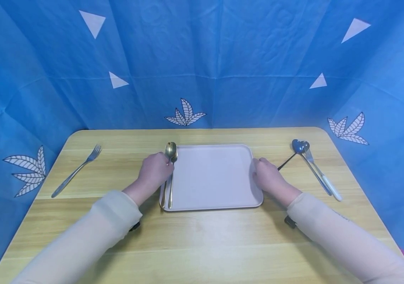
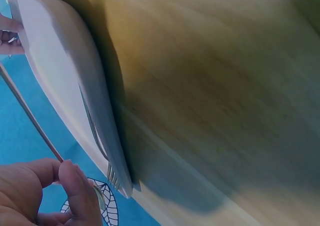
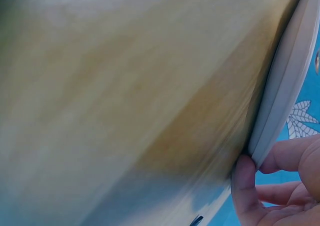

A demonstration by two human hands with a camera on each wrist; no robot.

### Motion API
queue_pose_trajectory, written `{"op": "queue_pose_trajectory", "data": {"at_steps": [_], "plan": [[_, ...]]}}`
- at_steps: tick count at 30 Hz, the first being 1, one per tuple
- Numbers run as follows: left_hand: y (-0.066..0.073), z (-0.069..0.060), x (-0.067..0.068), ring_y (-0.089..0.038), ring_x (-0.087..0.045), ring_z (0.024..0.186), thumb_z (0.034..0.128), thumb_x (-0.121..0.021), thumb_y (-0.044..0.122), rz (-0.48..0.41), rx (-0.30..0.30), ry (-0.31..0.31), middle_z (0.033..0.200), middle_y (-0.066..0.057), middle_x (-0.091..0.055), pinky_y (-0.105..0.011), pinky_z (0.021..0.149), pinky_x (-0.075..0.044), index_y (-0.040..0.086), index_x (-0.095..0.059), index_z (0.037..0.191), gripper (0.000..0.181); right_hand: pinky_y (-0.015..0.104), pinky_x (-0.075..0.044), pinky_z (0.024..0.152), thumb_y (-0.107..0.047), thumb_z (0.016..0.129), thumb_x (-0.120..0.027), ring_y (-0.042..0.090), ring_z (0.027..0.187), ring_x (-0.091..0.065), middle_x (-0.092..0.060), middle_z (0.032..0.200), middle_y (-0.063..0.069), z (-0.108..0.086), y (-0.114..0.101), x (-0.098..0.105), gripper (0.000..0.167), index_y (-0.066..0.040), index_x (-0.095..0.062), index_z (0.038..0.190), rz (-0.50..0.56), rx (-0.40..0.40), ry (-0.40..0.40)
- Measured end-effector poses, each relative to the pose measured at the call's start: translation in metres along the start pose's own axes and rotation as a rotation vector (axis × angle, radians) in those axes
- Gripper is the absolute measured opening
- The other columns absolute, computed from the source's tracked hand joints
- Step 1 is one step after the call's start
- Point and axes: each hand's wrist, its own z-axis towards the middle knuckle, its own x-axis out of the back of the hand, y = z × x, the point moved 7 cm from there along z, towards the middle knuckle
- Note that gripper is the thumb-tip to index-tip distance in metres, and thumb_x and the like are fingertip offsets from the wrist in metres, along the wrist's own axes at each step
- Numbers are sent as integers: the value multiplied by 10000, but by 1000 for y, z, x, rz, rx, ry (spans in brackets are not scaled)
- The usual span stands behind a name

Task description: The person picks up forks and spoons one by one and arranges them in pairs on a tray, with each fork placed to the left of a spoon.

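Observation:
A pale rectangular tray (image 1: pixel 212 177) lies on the wooden table. Over its left edge, my left hand (image 1: pixel 155 169) pinches a gold-coloured spoon (image 1: pixel 170 149) between thumb and fingers, bowl toward the far side. Beside that spoon, a slim metal utensil (image 1: pixel 170 193) lies along the tray's left side; in the left wrist view, fork tines (image 2: pixel 112 177) show at the tray's far end. At the tray's right edge, my right hand (image 1: pixel 270 174) grips the rim, thumb and finger on either side of the tray wall (image 3: pixel 280 96) in the right wrist view.
A metal fork (image 1: pixel 77 173) lies alone on the table's left. To the right, dark shiny spoon heads (image 1: pixel 298 146) overlap, their handles splayed, and a fork with a white handle (image 1: pixel 331 187) lies against them. A blue patterned cloth (image 1: pixel 202 59) hangs behind the table (image 1: pixel 216 244).

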Motion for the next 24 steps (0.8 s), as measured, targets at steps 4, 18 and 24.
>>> {"op": "queue_pose_trajectory", "data": {"at_steps": [4, 18, 24], "plan": [[2, 0, -3, -129, -356, 415, 889, -533, 96, -1, -3, -3, 471, 37, -338, -285, 415, -320, 138, -404, 528, 386, 526, -522, 877, -20, 918, -574, 448, 990, -619, -576, 1136, 333, 1, 0, 0, 467, 161, -480, 1337, -3, 6, 4], [5, 2, -13, -106, -346, 405, 891, -551, 90, -39, 50, -29, 481, 43, -345, -245, 388, -304, 131, -420, 546, 372, 542, -508, 909, -21, 927, -558, 480, 1049, -607, -557, 1200, 359, 2, 1, -2, 465, 151, -475, 1351, 2, -9, -7], [8, 3, -18, -107, -351, 394, 885, -546, 82, -39, 42, -30, 464, 42, -341, -248, 387, -312, 131, -425, 525, 383, 546, -501, 924, -19, 930, -549, 489, 1075, -596, -545, 1224, 371, 2, 1, -2, 474, 154, -462, 1363, 1, -11, -9]]}}
